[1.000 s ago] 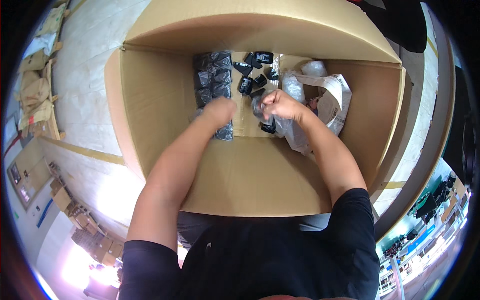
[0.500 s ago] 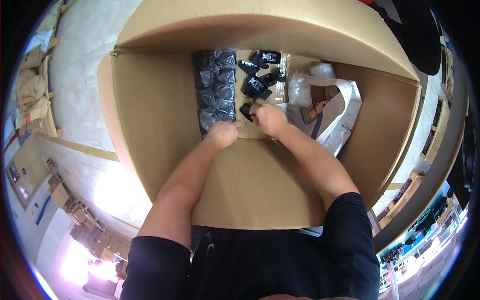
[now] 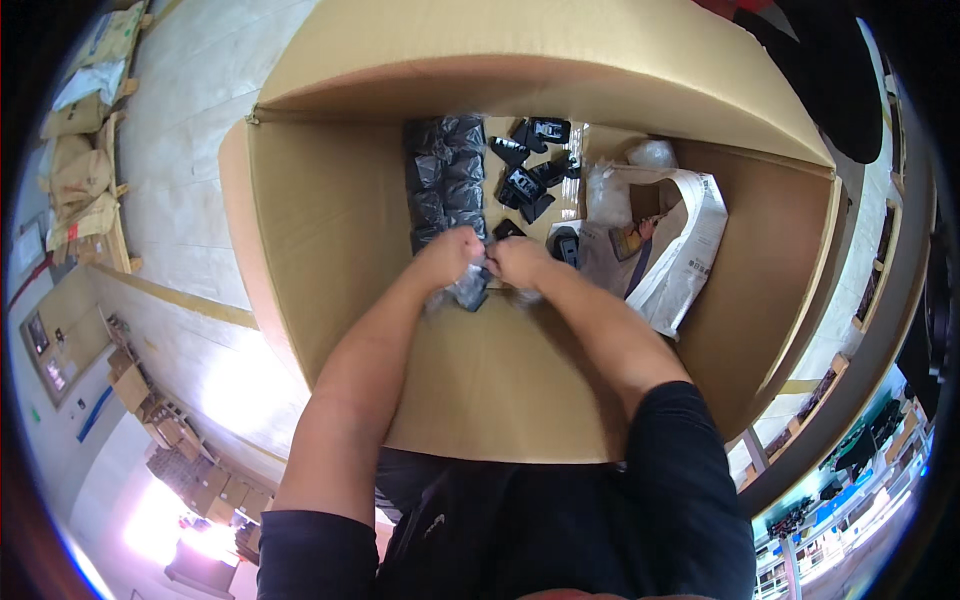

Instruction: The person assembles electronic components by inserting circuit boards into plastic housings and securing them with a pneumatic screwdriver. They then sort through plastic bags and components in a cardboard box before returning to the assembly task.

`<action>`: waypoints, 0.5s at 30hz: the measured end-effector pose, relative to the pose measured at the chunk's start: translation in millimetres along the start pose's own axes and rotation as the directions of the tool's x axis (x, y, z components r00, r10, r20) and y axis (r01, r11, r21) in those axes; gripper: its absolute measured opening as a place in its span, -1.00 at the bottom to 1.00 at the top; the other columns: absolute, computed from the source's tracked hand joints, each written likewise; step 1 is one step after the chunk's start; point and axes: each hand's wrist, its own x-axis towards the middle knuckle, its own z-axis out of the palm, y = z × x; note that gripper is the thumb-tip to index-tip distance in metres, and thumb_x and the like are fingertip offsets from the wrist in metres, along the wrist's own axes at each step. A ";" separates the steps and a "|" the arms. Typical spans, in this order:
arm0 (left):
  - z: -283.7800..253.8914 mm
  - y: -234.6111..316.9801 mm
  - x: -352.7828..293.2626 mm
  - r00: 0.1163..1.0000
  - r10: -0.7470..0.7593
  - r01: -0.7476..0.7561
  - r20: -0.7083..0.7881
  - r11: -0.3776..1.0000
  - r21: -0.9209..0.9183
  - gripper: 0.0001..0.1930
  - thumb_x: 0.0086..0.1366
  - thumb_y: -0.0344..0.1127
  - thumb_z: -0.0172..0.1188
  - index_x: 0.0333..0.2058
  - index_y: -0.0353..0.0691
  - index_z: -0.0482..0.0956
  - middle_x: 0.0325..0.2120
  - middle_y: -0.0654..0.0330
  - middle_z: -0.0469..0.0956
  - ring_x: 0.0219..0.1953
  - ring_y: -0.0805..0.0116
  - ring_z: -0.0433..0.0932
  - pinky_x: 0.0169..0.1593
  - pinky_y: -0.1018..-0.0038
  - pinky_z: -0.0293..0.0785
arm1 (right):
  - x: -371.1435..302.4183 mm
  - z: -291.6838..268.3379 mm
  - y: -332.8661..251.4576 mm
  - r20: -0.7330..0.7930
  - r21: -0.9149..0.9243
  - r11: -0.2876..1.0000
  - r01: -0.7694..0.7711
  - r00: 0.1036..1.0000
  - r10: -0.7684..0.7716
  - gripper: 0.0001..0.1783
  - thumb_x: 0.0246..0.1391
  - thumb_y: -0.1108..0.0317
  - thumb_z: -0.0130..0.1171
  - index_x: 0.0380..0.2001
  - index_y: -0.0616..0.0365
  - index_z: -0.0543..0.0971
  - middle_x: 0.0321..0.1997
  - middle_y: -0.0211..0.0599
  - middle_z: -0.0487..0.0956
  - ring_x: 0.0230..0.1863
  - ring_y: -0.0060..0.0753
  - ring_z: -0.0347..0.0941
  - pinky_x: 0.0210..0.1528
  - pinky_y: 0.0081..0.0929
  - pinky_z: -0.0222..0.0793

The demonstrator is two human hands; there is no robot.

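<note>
Cardboard box [image 3: 330, 230] amid pale floor [image 3: 195, 170], left hand [image 3: 448, 258] and right hand [image 3: 520, 263] closed on clear plastic [image 3: 467, 289].

Left hand [image 3: 448, 257] curls just beside right hand [image 3: 519, 263].

Clear wrap [image 3: 469, 289]: blurred, partly behind my left hand [image 3: 450, 257]
My right hand [image 3: 518, 262]: grip unclear
Black shirt [image 3: 540, 530]: cut off below

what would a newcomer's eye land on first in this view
Probably the big open cardboard box filling the middle. Inside it, the left hand and right hand are close together at some clear plastic, by the dark wrapped rows on the left. Loose black parts lie beyond the hands, and a white sack sits to the right.
</note>
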 end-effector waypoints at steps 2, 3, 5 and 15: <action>-7.7 49.9 7.7 0.994 0.069 -0.038 -0.089 0.947 0.318 -0.83 0.36 -0.21 0.14 -0.24 -0.11 0.64 -0.40 0.02 0.66 -0.32 0.17 0.66 -0.23 0.19 0.55 | -32.3 -22.3 29.5 -0.013 -0.153 0.973 0.172 0.984 -0.176 -0.73 0.11 0.18 0.19 -0.43 0.16 0.67 -0.25 -0.11 0.68 -0.23 -0.06 0.64 -0.16 -0.14 0.56; -13.8 59.0 5.8 0.975 0.143 -0.008 -0.172 0.792 0.610 -0.82 0.38 -0.19 0.11 -0.22 -0.08 0.64 -0.41 0.01 0.66 -0.31 0.10 0.69 -0.24 0.16 0.56 | -42.0 -34.8 29.1 0.008 -0.292 0.886 0.361 0.927 -0.375 -0.74 0.09 0.18 0.20 -0.45 0.15 0.67 -0.29 -0.17 0.68 -0.25 -0.13 0.64 -0.17 -0.18 0.55; -15.4 40.5 25.8 0.964 0.265 -0.164 -0.039 0.701 0.694 -0.83 0.30 -0.23 0.16 -0.22 -0.12 0.64 -0.34 0.03 0.63 -0.28 0.08 0.69 -0.29 0.13 0.58 | -57.4 -55.5 22.0 0.012 -0.244 0.887 0.392 0.916 -0.402 -0.74 0.06 0.18 0.23 -0.50 0.17 0.64 -0.34 -0.20 0.67 -0.29 -0.17 0.63 -0.19 -0.19 0.55; 9.1 28.5 54.8 0.993 0.020 0.085 -0.118 0.576 0.813 -0.81 0.26 -0.22 0.22 -0.23 -0.15 0.64 -0.24 0.09 0.56 -0.21 0.05 0.65 -0.23 0.15 0.61 | -45.2 -102.4 5.4 0.101 -0.304 0.942 -0.143 0.978 0.181 -0.71 0.13 0.24 0.11 -0.17 0.15 0.64 -0.16 -0.03 0.70 -0.05 0.04 0.64 -0.03 -0.21 0.55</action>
